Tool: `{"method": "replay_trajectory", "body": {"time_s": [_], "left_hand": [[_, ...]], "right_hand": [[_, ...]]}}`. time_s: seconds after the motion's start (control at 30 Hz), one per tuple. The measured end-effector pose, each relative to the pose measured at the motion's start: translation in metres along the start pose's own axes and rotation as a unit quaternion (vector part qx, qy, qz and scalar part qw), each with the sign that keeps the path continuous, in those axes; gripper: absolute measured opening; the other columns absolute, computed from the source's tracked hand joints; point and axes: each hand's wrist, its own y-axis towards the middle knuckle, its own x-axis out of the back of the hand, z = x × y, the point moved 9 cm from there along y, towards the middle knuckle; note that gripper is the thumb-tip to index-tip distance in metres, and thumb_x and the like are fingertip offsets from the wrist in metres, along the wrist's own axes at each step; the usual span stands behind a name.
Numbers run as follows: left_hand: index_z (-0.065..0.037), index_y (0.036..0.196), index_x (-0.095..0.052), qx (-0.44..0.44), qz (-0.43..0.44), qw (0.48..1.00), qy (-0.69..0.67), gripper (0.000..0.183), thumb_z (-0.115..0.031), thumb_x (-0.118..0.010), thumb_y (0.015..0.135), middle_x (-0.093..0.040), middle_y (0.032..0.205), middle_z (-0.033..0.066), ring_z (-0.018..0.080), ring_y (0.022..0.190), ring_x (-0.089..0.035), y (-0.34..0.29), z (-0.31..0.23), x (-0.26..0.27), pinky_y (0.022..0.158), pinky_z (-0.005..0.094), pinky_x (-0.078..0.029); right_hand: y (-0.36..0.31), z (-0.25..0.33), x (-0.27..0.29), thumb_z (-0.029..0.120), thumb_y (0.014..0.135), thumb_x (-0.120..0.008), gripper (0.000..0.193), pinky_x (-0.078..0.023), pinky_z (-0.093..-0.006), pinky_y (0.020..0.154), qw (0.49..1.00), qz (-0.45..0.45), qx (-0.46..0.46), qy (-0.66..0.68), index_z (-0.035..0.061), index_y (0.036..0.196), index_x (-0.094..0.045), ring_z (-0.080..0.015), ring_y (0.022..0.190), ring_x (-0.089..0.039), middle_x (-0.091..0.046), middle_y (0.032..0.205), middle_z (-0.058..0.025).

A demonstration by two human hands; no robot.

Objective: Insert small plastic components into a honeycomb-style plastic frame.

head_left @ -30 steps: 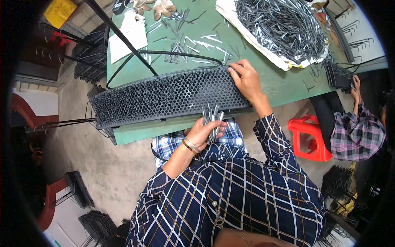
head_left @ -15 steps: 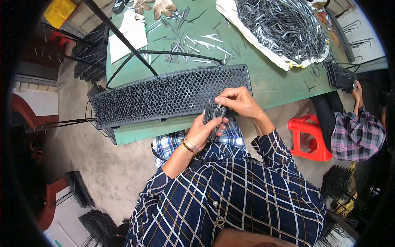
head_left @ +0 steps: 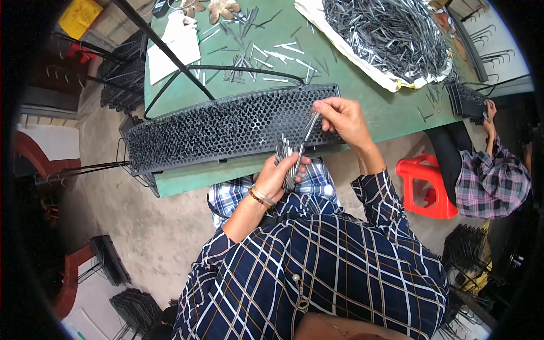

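A bundle of thin metal rods is wrapped in my left hand, just in front of the rack. My right hand pinches one slim rod between thumb and fingertips; its lower end reaches down to the bundle. Behind both hands stretches a long black perforated rack, tilted along the table edge. Dark pieces crowd the holes over its left and middle parts, while bare holes show toward its right end. The fingers of my left hand partly hide the bundle's lower end.
A white sack heaped with rods lies on the green table. Loose rods, work gloves and a white sheet lie beyond the rack. A black bar crosses above. Rightward are a red stool and another person.
My right hand has moved up and to the right from the bundle, drawing a rod out at a slant. My left hand stays nearly in place.
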Motion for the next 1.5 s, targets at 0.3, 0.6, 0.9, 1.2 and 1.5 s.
{"method": "replay_trajectory", "body": {"time_s": [0.3, 0.6, 0.9, 1.2, 1.5], "left_hand": [[-0.004, 0.102, -0.058, -0.037, 0.000, 0.999, -0.011, 0.018, -0.015, -0.059, 0.089, -0.064, 0.090, 0.0059, 0.0077, 0.070, -0.055, 0.002, -0.002, -0.001, 0.053, 0.0205, -0.046], [-0.002, 0.101, -0.057, -0.035, 0.030, 0.999, -0.006, 0.017, -0.012, -0.059, 0.088, -0.065, 0.094, 0.0087, 0.0077, 0.070, -0.055, 0.002, -0.002, -0.005, 0.054, 0.0202, -0.046], [0.001, 0.104, -0.057, 0.028, 0.007, 1.000, 0.005, 0.018, -0.009, -0.058, 0.088, -0.065, 0.098, 0.0125, 0.0111, 0.077, -0.061, 0.000, 0.008, -0.002, 0.060, 0.0220, -0.051], [-0.001, 0.101, -0.058, 0.028, 0.014, 0.999, -0.032, 0.017, -0.010, -0.060, 0.087, -0.064, 0.095, 0.0095, 0.0139, 0.080, -0.062, 0.001, 0.012, 0.000, 0.064, 0.0243, -0.054], [-0.003, 0.092, -0.058, 0.035, -0.003, 0.999, -0.009, 0.013, -0.010, -0.065, 0.084, -0.062, 0.085, 0.0053, 0.0147, 0.078, -0.063, 0.003, 0.015, 0.004, 0.061, 0.0248, -0.055]], "right_hand": [[-0.018, -0.028, -0.034, 0.029, 0.087, -0.062, 0.029, -0.037, -0.0172, 0.044, 0.996, 0.067, -0.061, -0.024, 0.0010, 0.083, -0.068, -0.0020, 0.050, -0.048, -0.055, 0.057, 0.0027], [-0.013, -0.004, -0.003, 0.011, 0.083, -0.066, 0.014, -0.045, -0.0191, 0.054, 0.998, -0.009, 0.014, 0.064, -0.0016, 0.090, -0.066, -0.0061, 0.061, -0.056, -0.064, 0.077, -0.0021], [0.042, 0.041, 0.045, 0.007, 0.081, -0.065, 0.011, -0.047, -0.0213, 0.060, 0.952, -0.057, 0.219, -0.207, -0.0019, 0.087, -0.066, -0.0087, 0.069, -0.058, -0.063, 0.081, -0.0036], [0.044, 0.038, 0.038, 0.010, 0.080, -0.066, 0.012, -0.046, -0.0241, 0.068, 0.945, 0.004, 0.223, -0.239, 0.0004, 0.087, -0.068, -0.0108, 0.073, -0.058, -0.065, 0.084, -0.0053], [0.038, 0.035, 0.030, 0.012, 0.081, -0.064, 0.012, -0.049, -0.0291, 0.067, 0.914, -0.036, 0.271, -0.300, 0.0019, 0.087, -0.067, -0.0208, 0.075, -0.063, -0.065, 0.084, -0.0094]]}}
